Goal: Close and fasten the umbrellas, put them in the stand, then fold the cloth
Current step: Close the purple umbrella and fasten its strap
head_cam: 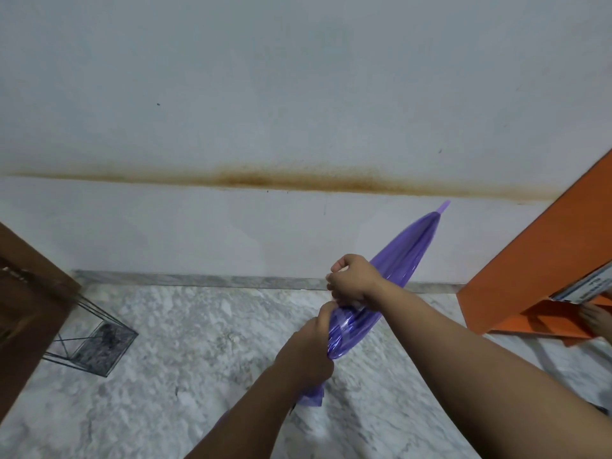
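A closed purple umbrella (pixel 402 256) slants up to the right, its tip near the wall. My left hand (pixel 309 346) grips the bunched canopy low down, near the handle end. My right hand (pixel 352 281) is curled around the canopy at its middle, fingers pinching something small there that I cannot make out. A black wire umbrella stand (pixel 94 339) sits on the floor at the left, with no umbrella in it. No cloth is in view.
Marble floor (pixel 185 342) runs to a white wall with a brown stain line. A dark wooden piece (pixel 29 293) stands at the left beside the stand. An orange cabinet (pixel 536 260) with papers sits at the right, another person's hand (pixel 596 318) at its base.
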